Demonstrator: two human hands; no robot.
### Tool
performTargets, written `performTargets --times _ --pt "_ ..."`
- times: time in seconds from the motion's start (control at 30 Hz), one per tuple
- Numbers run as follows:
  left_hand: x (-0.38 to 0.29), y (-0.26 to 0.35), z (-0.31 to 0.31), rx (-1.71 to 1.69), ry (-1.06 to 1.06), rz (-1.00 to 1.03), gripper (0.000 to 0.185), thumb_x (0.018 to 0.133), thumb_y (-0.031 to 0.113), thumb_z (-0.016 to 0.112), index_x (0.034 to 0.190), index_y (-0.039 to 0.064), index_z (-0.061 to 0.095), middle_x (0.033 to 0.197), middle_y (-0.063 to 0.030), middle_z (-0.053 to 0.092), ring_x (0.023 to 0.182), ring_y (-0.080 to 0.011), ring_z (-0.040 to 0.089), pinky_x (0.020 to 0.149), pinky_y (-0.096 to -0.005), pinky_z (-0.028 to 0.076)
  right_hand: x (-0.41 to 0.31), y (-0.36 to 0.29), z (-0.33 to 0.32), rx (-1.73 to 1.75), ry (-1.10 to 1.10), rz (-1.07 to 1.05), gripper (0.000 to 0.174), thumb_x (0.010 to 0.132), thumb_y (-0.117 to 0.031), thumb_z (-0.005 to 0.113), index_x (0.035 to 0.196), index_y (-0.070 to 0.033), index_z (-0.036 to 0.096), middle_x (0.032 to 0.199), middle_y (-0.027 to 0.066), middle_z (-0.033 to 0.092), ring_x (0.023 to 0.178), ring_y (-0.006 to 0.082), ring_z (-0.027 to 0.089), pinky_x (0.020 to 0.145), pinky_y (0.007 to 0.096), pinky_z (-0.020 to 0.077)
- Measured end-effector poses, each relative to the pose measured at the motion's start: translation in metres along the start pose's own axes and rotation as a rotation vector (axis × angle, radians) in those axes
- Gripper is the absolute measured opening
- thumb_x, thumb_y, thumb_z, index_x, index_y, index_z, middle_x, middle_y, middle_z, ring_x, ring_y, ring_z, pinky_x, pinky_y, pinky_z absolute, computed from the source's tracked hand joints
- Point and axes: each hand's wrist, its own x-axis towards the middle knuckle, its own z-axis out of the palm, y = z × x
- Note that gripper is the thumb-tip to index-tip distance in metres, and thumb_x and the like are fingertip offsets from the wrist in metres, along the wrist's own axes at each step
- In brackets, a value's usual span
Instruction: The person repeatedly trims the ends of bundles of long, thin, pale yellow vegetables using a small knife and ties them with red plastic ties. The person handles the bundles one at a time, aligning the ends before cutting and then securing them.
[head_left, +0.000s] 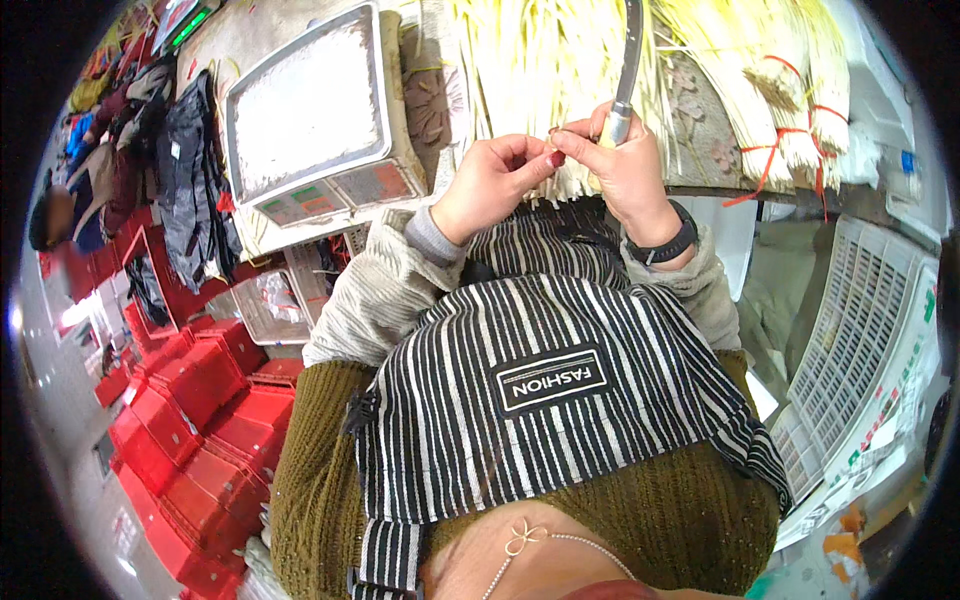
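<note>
My right hand (634, 165) grips a knife (615, 124) by its pale handle, with the dark blade pointing away from me. Its thumb and forefinger meet the fingertips of my left hand (499, 176) over the near ends of a pile of blanched, yellow-white leafy stalks (555, 67). The left fingers are pinched close together. Whatever sits between the fingertips is too small to make out. Several stalk bundles (787, 135) bound with red ties (769, 154) lie on the right of the table.
Left of the stalks stands a wide rimmed tray (307, 97) on a box-like base. Black plastic bags (187, 172) hang beyond it. Red crates (202, 405) are stacked at lower left. A white slatted plastic crate (862, 322) stands at right. A person (82, 187) is at far left.
</note>
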Motion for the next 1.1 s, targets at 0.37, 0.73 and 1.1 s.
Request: performTargets --times 0.37,0.73,1.1 --pt "-0.026 0.009 -0.05 0.828 0.552 0.609 0.05 0.076 -0.005 0.07 0.124 0.003 0.058 0.115 -0.015 0.065 0.113 -0.0355 0.06 0.1 -0.0426 0.046 0.025 0.004 -0.054 -0.422 -0.077 0.015 0.01 0.09 -0.002 0.068 0.094 0.001 0.059 0.112 0.0186 0.07 0.101 0.0205 0.069 0.088 0.0322 0.0561" --pt "0.054 -0.018 -0.022 1.252 -0.027 0.869 0.034 0.082 0.014 0.064 0.116 0.013 0.068 0.115 -0.0064 0.068 0.12 -0.0262 0.058 0.109 -0.045 0.039 0.022 0.034 -0.081 -0.508 0.161 -0.104 0.03 0.086 -0.018 0.073 0.107 0.003 0.071 0.103 0.0131 0.075 0.092 0.0154 0.07 0.082 0.0295 0.0534" --pt "0.038 -0.049 -0.044 0.867 0.118 0.751 0.045 0.071 -0.006 0.069 0.114 0.006 0.066 0.12 -0.0123 0.062 0.124 -0.0339 0.053 0.105 -0.0433 0.043 0.0 0.044 -0.032 -0.366 0.063 0.013 0.027 0.085 -0.007 0.067 0.109 0.005 0.065 0.101 0.0129 0.073 0.092 0.0212 0.071 0.081 0.0316 0.0549"
